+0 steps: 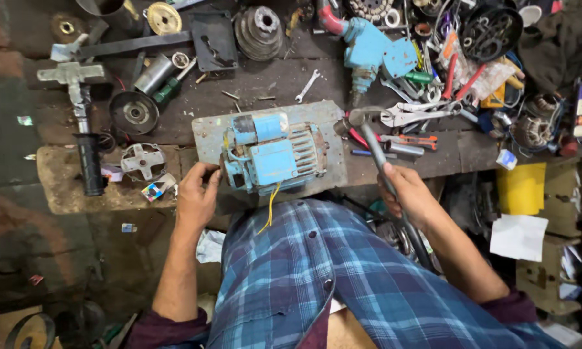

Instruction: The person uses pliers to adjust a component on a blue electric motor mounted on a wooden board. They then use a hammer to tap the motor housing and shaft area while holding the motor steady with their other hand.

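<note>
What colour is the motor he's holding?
Light blue motor, worn in places; the head view shows it best.
</note>
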